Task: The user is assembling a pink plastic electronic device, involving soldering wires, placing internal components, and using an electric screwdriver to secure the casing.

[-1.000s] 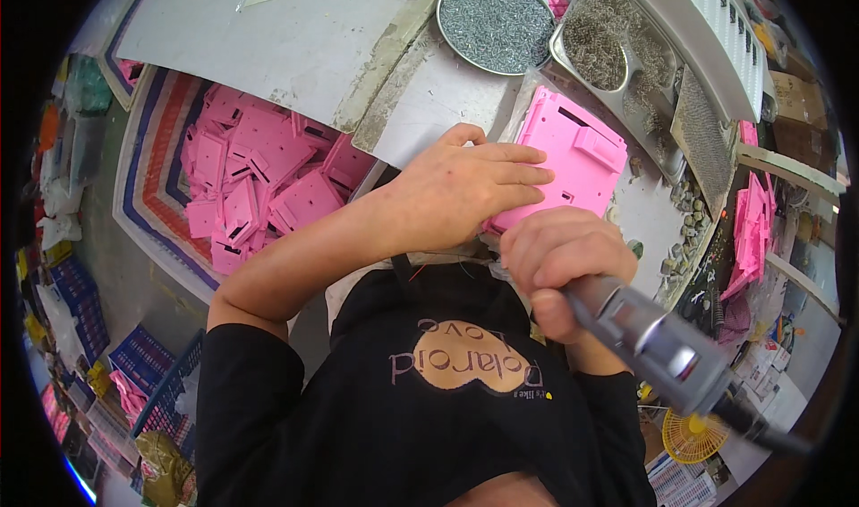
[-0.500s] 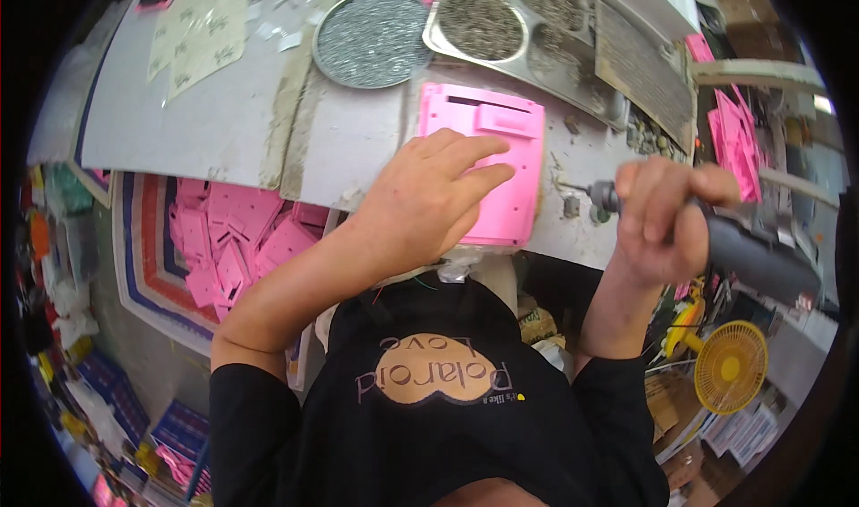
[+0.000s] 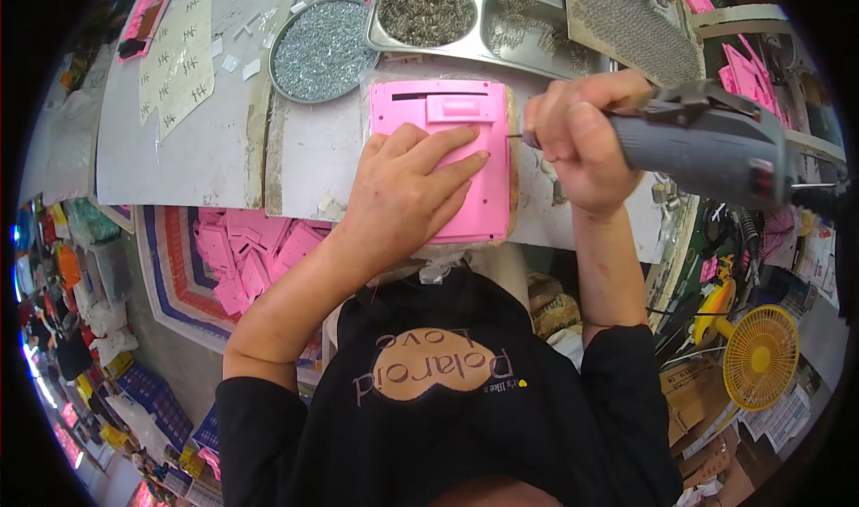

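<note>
Head view: pink panel [image 3: 490, 180], apparently light, stiff, smooth plastic, at the table's [image 3: 313, 167] near edge, best gripped by its sides; left hand [image 3: 403, 180] spread flat upon it, right hand [image 3: 586, 140] wrapped around a grey power screwdriver [image 3: 707, 153]. Beyond: round dish [image 3: 320, 102], steel tray [image 3: 474, 52]. Obstructions: left hand, and screwdriver bit [image 3: 515, 136] at the panel's right edge.

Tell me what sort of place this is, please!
Probably a workshop or small factory. You can see a grey cylindrical power tool, a heap of flat pink plastic parts, and lots of small silvery metal pieces.
</note>
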`<state>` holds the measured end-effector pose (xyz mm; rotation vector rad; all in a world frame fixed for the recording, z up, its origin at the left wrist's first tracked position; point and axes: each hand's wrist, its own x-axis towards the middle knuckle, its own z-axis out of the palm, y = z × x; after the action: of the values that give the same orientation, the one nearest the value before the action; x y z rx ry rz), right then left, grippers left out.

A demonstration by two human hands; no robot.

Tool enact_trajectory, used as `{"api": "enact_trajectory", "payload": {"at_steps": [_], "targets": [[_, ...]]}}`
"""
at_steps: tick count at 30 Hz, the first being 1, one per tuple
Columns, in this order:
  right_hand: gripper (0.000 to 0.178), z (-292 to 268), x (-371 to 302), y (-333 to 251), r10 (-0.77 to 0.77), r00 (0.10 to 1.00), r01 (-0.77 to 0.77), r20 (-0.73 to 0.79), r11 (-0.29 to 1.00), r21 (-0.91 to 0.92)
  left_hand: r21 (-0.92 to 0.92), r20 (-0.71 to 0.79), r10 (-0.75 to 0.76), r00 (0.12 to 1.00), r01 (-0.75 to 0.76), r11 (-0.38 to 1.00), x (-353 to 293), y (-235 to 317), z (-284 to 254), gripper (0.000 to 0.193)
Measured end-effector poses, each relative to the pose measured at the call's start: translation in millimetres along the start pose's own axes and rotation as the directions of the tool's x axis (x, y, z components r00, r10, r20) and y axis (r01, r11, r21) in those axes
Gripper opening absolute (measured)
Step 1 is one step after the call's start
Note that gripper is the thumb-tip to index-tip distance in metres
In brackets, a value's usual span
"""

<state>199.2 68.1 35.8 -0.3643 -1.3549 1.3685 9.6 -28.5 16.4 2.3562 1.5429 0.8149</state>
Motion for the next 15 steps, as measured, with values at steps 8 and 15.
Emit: {"api": "enact_trajectory", "payload": {"at_steps": [8,15], "targets": [[0.014,16.9,-38.0,-34.4,0.133,0.988,-0.129,0.075,0.990,-0.061,-0.179,-0.002,-0.080,0.997,0.078,0.981,1.4,-0.8,-0.5,0.033],[0.020,27.0,-0.3,-64.6,-0.067,0.990,0.065,0.123,0.998,0.022,0.162,-0.041,0.023,0.999,-0.016,0.987,35.2,-47.0,-13.3,0.032]]}}
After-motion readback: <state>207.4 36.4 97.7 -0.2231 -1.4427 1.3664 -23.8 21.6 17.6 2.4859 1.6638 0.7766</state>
